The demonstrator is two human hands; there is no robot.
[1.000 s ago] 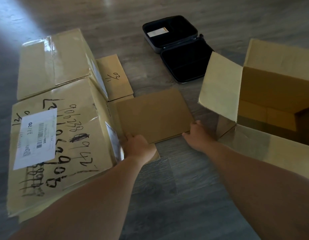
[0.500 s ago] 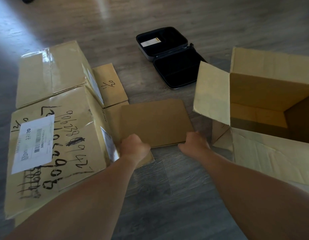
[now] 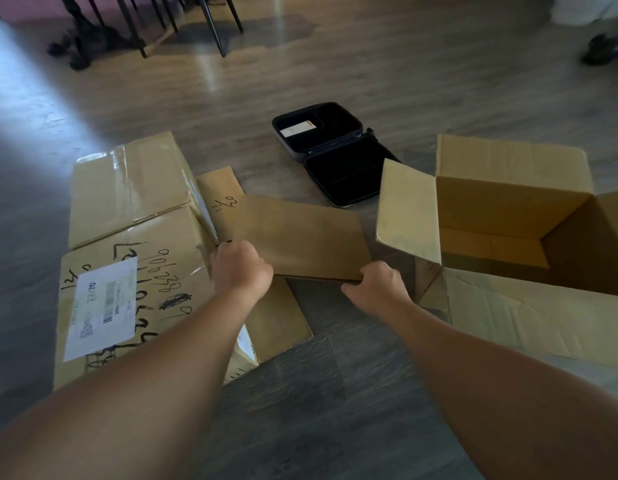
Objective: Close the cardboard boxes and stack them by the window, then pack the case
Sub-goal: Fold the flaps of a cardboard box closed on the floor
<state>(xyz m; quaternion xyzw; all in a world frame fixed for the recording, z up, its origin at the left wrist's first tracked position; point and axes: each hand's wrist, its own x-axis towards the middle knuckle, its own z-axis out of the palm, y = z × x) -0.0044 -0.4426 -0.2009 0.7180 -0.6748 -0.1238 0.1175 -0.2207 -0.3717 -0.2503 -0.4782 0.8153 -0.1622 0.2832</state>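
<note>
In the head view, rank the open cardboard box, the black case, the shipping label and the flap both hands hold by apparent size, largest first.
1. Open cardboard box, though it lies nearer the camera than the case.
2. Cardboard flap, gripped by the left hand and right hand.
3. Black case, lying open.
4. Shipping label.
The flap and case look close; unsure.

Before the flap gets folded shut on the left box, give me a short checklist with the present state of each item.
1. Left hand grips flap: ok.
2. Right hand grips flap's near edge: ok.
3. Flap lifted off the floor: ok.
4. Other flaps of the left box folded in: not ok, one lies flat.
5. Right box closed: not ok, open.
6. Case packed: not ok, open.
</note>
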